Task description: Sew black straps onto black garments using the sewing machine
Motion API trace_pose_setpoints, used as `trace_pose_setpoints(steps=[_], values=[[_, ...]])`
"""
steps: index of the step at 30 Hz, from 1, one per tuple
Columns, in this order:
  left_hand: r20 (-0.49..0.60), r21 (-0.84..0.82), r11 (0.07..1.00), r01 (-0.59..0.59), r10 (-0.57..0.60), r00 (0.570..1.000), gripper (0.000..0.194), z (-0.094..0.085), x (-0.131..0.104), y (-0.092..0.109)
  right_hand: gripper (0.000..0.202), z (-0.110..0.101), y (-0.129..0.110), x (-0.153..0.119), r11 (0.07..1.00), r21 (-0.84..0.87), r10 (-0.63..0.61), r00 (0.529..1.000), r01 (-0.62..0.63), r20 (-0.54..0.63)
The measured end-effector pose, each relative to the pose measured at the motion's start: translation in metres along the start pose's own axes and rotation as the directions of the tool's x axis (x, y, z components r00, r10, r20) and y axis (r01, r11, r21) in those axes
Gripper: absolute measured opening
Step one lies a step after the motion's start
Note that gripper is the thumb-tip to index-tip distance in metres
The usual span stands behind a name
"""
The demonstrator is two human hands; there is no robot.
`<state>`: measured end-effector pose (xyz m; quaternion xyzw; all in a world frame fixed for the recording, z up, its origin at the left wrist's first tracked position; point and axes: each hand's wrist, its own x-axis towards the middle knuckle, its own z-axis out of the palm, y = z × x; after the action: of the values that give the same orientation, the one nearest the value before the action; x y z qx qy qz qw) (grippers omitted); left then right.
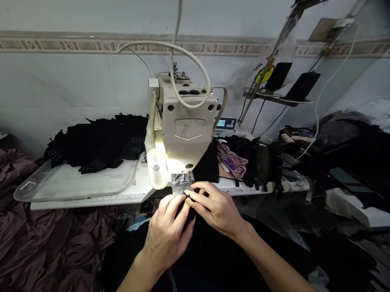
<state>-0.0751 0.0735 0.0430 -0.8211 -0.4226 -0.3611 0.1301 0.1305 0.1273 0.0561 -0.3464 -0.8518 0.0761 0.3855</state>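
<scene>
Black fabric point(186, 195) pinched in nearly closed L hand point(164, 236) & R hand point(219, 210), nr sewing mach. point(189, 133)

Directions from the left hand point(166, 231) and right hand point(216, 207), set close together, leaving only a slight gap. 12 o'clock: sewing machine point(189, 133), blocking straight passage; hose point(203, 69) looped above. 11 o'clock: lamp point(157, 169), jutting low. 10 o'clock: shallow tray point(93, 184), low, black pieces point(102, 142) heaped toward its back; open air over both. 9 o'clock: mauve cloth point(36, 239), piled. 1 o'clock: control panel point(225, 124), behind cloth. 2 o'clock: pink bundle point(232, 160), low; thread stand point(275, 97) higher, beyond.
</scene>
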Motion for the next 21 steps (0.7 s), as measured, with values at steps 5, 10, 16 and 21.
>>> trace_pose_setpoints(steps=[5,10,16,21], values=[[-0.024,-0.041,0.997,-0.070,0.069,0.997,0.034,-0.001,-0.004,-0.001,0.043,0.013,-0.003,-0.019,0.993,-0.107,0.052,0.998,-0.056,-0.039],[-0.024,0.001,0.998,-0.059,0.059,0.998,0.036,0.001,0.002,0.002,0.041,0.023,-0.008,-0.023,0.979,0.051,0.203,0.976,-0.199,-0.081],[-0.034,0.044,0.998,-0.037,0.039,0.999,0.046,0.004,0.004,0.006,0.044,0.052,-0.013,-0.045,0.736,0.541,0.541,0.834,-0.407,-0.108],[-0.004,0.045,0.999,-0.025,0.025,1.000,0.052,0.007,0.009,0.002,0.051,0.071,-0.011,-0.057,0.511,0.721,0.641,0.766,-0.468,0.043]])
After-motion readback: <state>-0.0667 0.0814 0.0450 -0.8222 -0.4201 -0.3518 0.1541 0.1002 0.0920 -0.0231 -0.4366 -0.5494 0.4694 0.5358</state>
